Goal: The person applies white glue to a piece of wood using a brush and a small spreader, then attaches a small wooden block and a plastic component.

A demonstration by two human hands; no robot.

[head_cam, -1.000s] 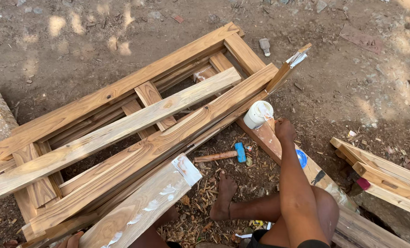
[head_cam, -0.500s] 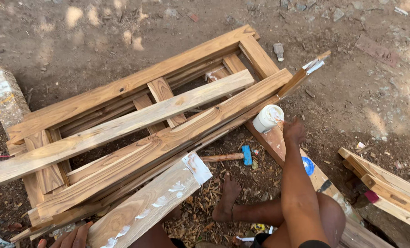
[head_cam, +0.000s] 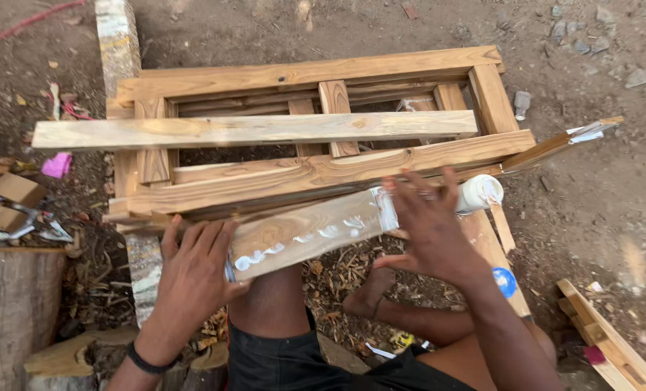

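Head view shows the left hand [head_cam: 192, 271] gripping the near end of a glue-smeared plank [head_cam: 308, 232], fingers curled over its edge. The right hand [head_cam: 428, 224] lies with spread fingers on the far end, pinching nothing. A second ago this hand was at the white glue pot [head_cam: 478, 192] and the left was hardly seen; now both are on the plank, so handling seems to follow gluing. At 12 o'clock lies a wooden frame [head_cam: 301, 72] on bare dirt ground [head_cam: 612, 159], outdoors, wood chips around.

Glue-streaked plank [head_cam: 305, 233] between both hands, wooden frame [head_cam: 308, 72] behind, tub [head_cam: 478, 192] right.
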